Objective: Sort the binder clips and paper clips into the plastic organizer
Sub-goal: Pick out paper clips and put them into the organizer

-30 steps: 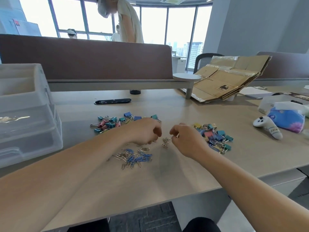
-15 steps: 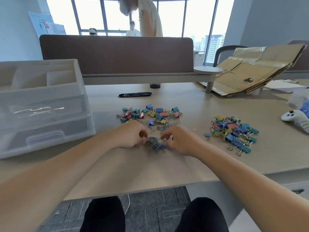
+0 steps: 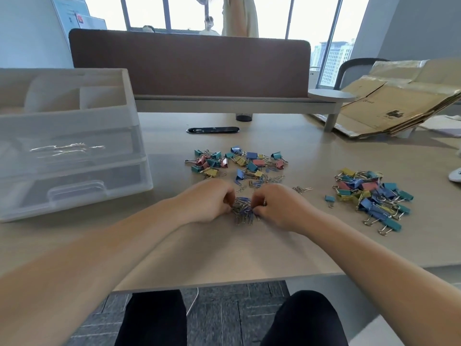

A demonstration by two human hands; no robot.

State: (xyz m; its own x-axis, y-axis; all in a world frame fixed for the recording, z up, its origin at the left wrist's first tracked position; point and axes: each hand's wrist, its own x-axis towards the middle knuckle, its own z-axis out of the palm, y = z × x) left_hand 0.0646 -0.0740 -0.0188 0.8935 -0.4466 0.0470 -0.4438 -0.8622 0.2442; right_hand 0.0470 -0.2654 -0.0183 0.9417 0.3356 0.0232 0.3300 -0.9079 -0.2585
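Observation:
A bunch of blue and silver paper clips [image 3: 243, 210] lies on the table between my two hands. My left hand [image 3: 208, 202] and my right hand [image 3: 277, 206] both curl their fingers round this bunch from either side. Behind them lies a spread of small coloured binder clips [image 3: 237, 162] mixed with loose paper clips. A second heap of larger binder clips [image 3: 371, 196] sits to the right. The translucent plastic organizer [image 3: 72, 156], with drawers and open top compartments, stands at the left.
A brown desk divider [image 3: 189, 68] runs along the back, with a black cable slot [image 3: 212, 130] in front of it. Flattened cardboard [image 3: 399, 103] lies at the back right. A white controller [image 3: 455, 174] shows at the right edge. People stand beyond the divider.
Both hands have drawn together and gathered the scattered paper clips into one bunch between them. The camera has turned left, bringing more of the organizer into view.

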